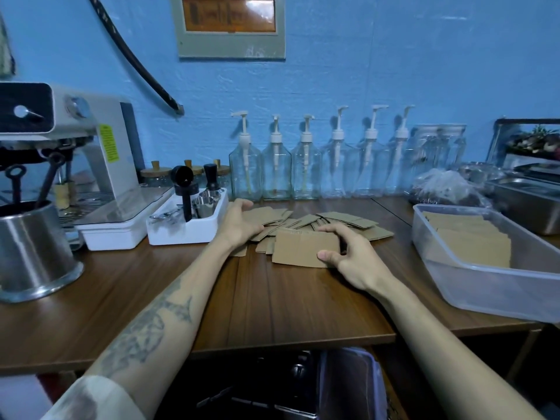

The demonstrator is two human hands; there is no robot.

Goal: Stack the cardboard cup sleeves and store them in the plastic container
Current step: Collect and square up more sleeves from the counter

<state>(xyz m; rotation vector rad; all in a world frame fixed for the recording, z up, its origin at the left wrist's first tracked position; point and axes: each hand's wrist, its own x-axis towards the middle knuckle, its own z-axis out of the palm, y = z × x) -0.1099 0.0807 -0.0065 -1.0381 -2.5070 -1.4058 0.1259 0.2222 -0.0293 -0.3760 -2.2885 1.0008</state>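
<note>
Stack (304, 248) of sleeves, long axis left-right, held in right hand (348, 256) grip; plastic container (491, 286) just right; left hand (239, 219) released, flat on loose sleeves (348, 221).

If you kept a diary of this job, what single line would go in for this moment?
stage: gathering | right hand: grips sleeve stack | left hand: on loose sleeves | plastic container: partly filled
</note>
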